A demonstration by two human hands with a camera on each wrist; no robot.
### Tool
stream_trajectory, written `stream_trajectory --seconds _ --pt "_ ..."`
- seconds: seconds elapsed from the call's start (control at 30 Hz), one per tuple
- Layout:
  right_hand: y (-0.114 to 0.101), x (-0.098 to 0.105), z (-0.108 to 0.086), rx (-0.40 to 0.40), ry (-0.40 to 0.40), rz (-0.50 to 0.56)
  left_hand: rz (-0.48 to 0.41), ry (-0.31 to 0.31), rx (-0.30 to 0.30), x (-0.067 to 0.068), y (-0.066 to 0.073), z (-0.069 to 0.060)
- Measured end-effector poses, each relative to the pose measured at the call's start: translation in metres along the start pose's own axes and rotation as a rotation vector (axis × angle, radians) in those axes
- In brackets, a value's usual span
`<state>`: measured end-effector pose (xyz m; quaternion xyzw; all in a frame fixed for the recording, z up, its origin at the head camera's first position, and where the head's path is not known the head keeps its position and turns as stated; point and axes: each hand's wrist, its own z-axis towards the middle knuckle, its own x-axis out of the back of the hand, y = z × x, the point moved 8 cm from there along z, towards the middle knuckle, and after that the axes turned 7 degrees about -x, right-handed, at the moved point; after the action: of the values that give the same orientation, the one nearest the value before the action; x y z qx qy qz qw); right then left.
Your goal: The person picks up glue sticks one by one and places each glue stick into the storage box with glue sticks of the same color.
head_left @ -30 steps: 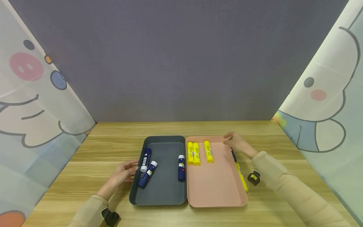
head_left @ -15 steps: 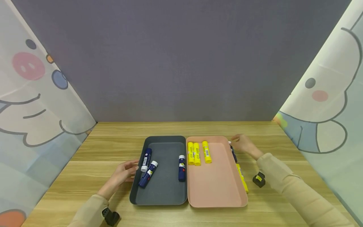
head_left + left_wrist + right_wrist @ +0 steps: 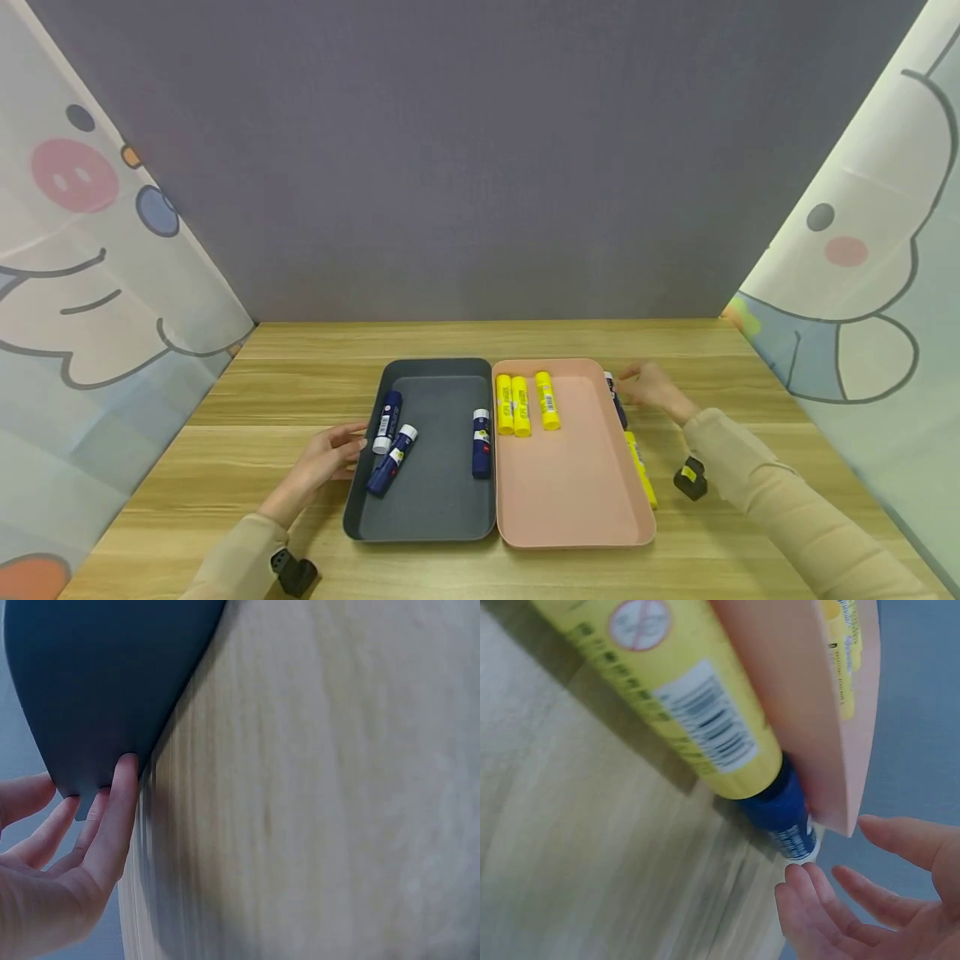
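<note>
My left hand (image 3: pixel 330 454) touches the left wall of the dark grey tray (image 3: pixel 442 517), its fingertips against the outer side (image 3: pixel 112 690) in the left wrist view. Inside that tray lie three navy glue sticks with white caps, one (image 3: pixel 481 444) by the right wall. Beside the pink tray's right wall, a navy glue stick (image 3: pixel 617 402) lies on the table, with a yellow glue stick (image 3: pixel 640 471) nearer the front. My right hand (image 3: pixel 651 387) is at the navy one's capped end; its spread fingertips reach close to the white cap (image 3: pixel 810 851); contact is unclear.
The pink tray (image 3: pixel 570 508) stands directly against the grey tray's right side. It holds three yellow glue sticks, the rightmost (image 3: pixel 547 401) apart from the other two. A grey panel (image 3: pixel 480 167) rises behind the wooden table (image 3: pixel 300 367).
My right hand has moved right and downward from the pink tray's far right corner to the navy glue stick outside it. The rightmost yellow glue stick has rolled slightly left. The left hand stays put.
</note>
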<state>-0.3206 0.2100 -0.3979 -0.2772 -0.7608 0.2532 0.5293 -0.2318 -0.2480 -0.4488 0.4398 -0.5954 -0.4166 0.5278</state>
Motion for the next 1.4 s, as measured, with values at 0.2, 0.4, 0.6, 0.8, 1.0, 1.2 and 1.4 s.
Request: stream_trajectory --seconds 0.2,0.4,0.6,0.8,1.0,1.2,1.4 --pt "0.012 -0.007 0.007 -0.021 -0.041 0.036 -0.002 0.001 0.000 0.000 0.000 0.000" --pt "0.016 -0.013 0.009 -0.052 -0.072 0.067 0.004 0.011 0.005 0.000 0.001 -0.001" --pt "0.024 -0.013 0.014 -0.090 -0.062 0.053 0.006 0.003 0.003 0.000 0.002 -0.001" --pt "0.030 -0.015 0.023 -0.032 -0.067 0.061 0.005 -0.002 0.002 -0.001 0.003 -0.001" --pt "0.025 -0.016 0.014 -0.082 -0.059 0.065 0.004 -0.007 -0.005 -0.001 0.003 0.000" --pt "0.029 -0.016 0.017 -0.088 -0.050 0.086 0.009 -0.013 -0.007 -0.001 0.004 -0.001" --pt "0.029 -0.016 0.017 -0.080 -0.038 0.104 0.007 -0.011 -0.006 0.000 0.003 0.000"
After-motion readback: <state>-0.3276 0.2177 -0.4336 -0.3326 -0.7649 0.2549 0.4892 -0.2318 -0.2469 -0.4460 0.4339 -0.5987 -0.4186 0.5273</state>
